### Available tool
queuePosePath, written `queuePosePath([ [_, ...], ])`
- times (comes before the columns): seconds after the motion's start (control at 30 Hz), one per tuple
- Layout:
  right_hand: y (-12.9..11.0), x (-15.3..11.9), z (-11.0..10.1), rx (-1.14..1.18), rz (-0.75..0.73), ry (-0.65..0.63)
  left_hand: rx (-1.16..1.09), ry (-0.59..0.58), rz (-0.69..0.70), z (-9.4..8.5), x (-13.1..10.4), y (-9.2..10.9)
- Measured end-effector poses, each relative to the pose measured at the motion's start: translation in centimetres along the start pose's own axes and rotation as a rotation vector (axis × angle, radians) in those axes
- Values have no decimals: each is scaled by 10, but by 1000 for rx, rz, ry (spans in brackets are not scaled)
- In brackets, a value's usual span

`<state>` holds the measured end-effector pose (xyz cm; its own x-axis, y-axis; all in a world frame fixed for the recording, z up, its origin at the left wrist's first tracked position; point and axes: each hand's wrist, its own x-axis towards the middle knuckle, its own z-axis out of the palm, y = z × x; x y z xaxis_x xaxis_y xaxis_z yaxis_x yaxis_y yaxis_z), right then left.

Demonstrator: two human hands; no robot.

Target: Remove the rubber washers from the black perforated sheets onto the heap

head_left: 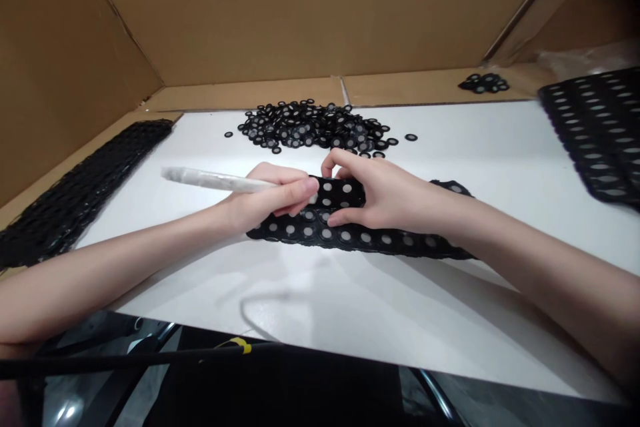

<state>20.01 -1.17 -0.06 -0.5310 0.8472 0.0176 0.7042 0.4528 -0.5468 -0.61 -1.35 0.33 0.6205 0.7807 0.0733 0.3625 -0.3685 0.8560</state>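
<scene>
Left hand (267,199) holding a white stick (215,179), right hand (387,195) over a dotted sheet (365,238).
Right hand spread, whether gripping I cannot tell; the sheet rests on the white surface (500,153), black discs (313,125) piled beyond.

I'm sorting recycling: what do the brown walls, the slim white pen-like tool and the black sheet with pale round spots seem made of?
Brown walls: likely matte cardboard, given creased seams. Slim white tool: perhaps plastic; satin, greyish patches. Black spotted sheet: possibly rubber or plastic, faintly glossy along its edge.
</scene>
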Motion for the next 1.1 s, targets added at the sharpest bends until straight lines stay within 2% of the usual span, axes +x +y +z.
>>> queuePosePath([
  [0.17,-2,1,0,118,-42,3,38,-150,-14,5,-7,4],
  [0.43,0,2,2,176,-64,7,62,-177,23,6,-5,1],
  [0.7,0,1,2,189,-63,3,85,-146,55,8,-5,-3],
  [1.0,-2,1,2,168,-88,-4,103,-292,92,4,-1,2],
  [1.1,-2,0,2,157,-104,7,117,-307,106,4,0,1],
])
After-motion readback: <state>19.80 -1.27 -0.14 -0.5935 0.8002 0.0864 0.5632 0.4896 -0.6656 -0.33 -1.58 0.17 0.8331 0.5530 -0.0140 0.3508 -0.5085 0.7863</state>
